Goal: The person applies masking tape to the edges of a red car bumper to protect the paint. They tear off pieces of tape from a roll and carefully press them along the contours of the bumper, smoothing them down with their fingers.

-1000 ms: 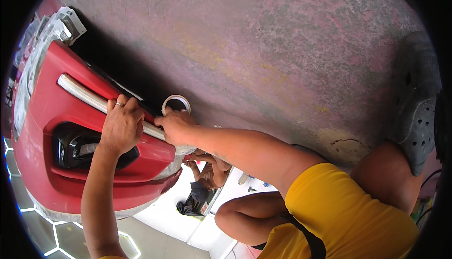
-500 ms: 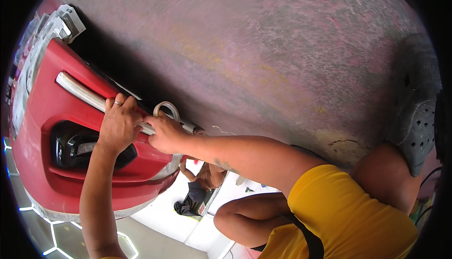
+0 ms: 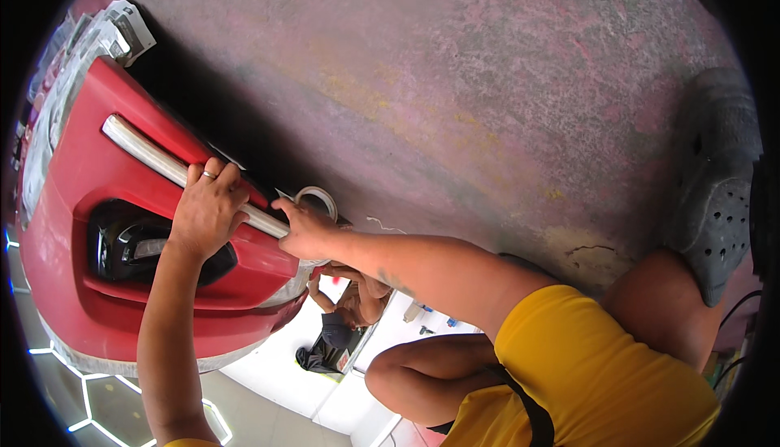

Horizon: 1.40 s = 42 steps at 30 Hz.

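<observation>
A red car bumper [image 3: 61, 183] fills the left side, with a long pale strip [image 3: 150, 153] covered in masking tape running across it. My left hand [image 3: 207, 207], a ring on one finger, is closed over the strip near its middle, fingertips over the upper edge and thumb at the lower side. Farther right along the strip, my right hand [image 3: 307, 232] is closed on a roll of masking tape [image 3: 327, 200]. The roll stands up behind its fingers, which partly hide it. Pale tape covers the strip between my hands.
Below the strip sits a black lamp recess [image 3: 122, 244]. Newspaper masking [image 3: 122, 32] covers the bumper's far left end. Stained concrete floor [image 3: 455, 81] spreads beyond. Another person [image 3: 357, 305] crouches past the bumper's right end. A grey perforated clog [image 3: 715, 211] is at right.
My right hand has moved right along the strip with the tape roll, showing more pale strip between the hands. My left hand stays nearly in place.
</observation>
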### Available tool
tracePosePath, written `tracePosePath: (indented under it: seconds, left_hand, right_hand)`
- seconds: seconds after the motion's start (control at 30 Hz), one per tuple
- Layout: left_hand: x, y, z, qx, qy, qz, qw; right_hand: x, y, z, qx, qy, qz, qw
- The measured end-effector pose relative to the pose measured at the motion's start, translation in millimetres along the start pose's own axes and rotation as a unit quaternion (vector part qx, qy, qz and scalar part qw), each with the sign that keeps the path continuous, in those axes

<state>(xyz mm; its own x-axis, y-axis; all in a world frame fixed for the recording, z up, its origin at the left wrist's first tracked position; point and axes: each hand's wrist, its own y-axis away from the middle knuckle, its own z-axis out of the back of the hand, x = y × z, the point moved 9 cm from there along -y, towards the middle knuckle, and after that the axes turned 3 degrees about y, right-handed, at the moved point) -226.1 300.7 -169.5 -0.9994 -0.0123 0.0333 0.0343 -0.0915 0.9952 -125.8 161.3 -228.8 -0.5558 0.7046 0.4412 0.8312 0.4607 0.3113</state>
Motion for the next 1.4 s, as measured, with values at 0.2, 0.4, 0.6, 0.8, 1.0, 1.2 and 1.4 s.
tracePosePath:
  seconds: [0.2, 0.4, 0.6, 0.8, 1.0, 1.2, 1.4]
  left_hand:
    - [0, -1, 2, 0.004, -0.017, -0.021, 1.000]
    - [5, 0, 2, -0.010, 0.000, -0.012, 1.000]
    - [4, -5, 11, -0.010, 0.008, -0.005, 1.000]
    - [2, -4, 11, -0.012, 0.004, -0.010, 1.000]
    - [2, 2, 4, -0.037, 0.033, -0.029, 0.998]
    - [2, 13, -7, -0.045, 0.031, -0.044, 0.998]
    - [-1, 25, -5, -0.021, -0.104, -0.029, 0.994]
  right_hand:
    - [-9, 10, -24, 0.085, 0.155, -0.044, 0.983]
    - [-23, -2, -19, 0.063, 0.143, -0.009, 0.988]
    - [-61, 19, -52, 0.053, 0.125, -0.012, 0.991]
    - [-120, 17, -61, 0.206, 0.246, -0.070, 0.945]
    - [-99, 32, -66, 0.140, 0.181, -0.051, 0.972]
    - [-110, 78, -33, 0.196, 0.234, -0.116, 0.945]
    - [-10, 76, -15, 0.093, 0.343, -0.050, 0.933]
